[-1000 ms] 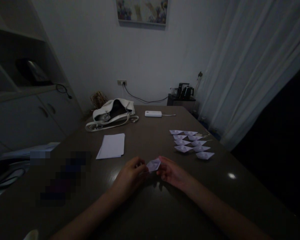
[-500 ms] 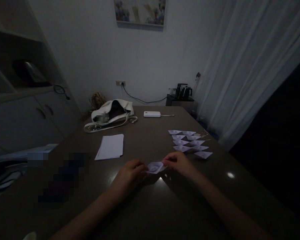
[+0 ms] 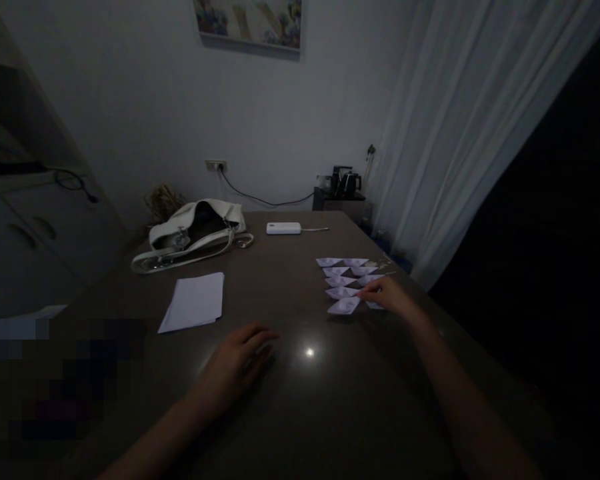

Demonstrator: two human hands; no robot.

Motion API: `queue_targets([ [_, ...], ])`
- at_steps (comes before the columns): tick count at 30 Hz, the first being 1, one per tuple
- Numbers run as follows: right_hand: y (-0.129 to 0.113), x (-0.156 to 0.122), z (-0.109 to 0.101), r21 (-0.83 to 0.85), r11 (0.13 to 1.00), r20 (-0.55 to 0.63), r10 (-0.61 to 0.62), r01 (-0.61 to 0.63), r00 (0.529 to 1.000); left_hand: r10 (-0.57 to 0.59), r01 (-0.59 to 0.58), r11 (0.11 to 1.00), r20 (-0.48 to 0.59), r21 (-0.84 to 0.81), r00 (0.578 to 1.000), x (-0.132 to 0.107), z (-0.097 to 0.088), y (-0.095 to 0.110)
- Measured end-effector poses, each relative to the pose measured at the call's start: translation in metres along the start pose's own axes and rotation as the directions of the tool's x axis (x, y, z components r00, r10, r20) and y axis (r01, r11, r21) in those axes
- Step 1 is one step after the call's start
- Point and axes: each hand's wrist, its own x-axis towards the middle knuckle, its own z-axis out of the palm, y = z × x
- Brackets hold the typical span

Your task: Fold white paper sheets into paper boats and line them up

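Observation:
My right hand [image 3: 387, 295] pinches the right tip of a folded paper boat [image 3: 345, 306] at the near end of the boat group. Several other white paper boats [image 3: 338, 282] stand in two columns just beyond it, and my fingers partly cover the right column. My left hand [image 3: 240, 357] rests over the table with its fingers apart and nothing in them. Left of centre lies a stack of white paper sheets [image 3: 195, 301], the nearest thing to my left hand.
A white handbag [image 3: 195, 230] with its strap lies at the far left of the table [image 3: 280, 413]. A white power bank [image 3: 283, 228] with a short cable is near the far edge. Black kettles [image 3: 347, 183] stand beyond the table, beside a white curtain [image 3: 430, 133].
My right hand has carried the paper boat from between both hands rightward and away to the group. My left hand has let go of it. The view has turned slightly right.

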Motion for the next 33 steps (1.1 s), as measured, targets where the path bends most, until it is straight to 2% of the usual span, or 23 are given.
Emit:
queue_targets([
  [13, 0.0079, -0.0009, 0.0035, -0.178, 0.982, -0.061, 0.054, -0.065, 0.997, -0.008, 0.008, 0.999, 0.004, 0.037, 1.0, -0.0008, 0.0014, -0.004],
  [33, 0.0, -0.005, 0.006, -0.274, 0.959, -0.112, 0.048, -0.077, 0.993, -0.006, 0.006, 1.0, 0.001, 0.028, 1.0, 0.0002, 0.0003, -0.0032],
])
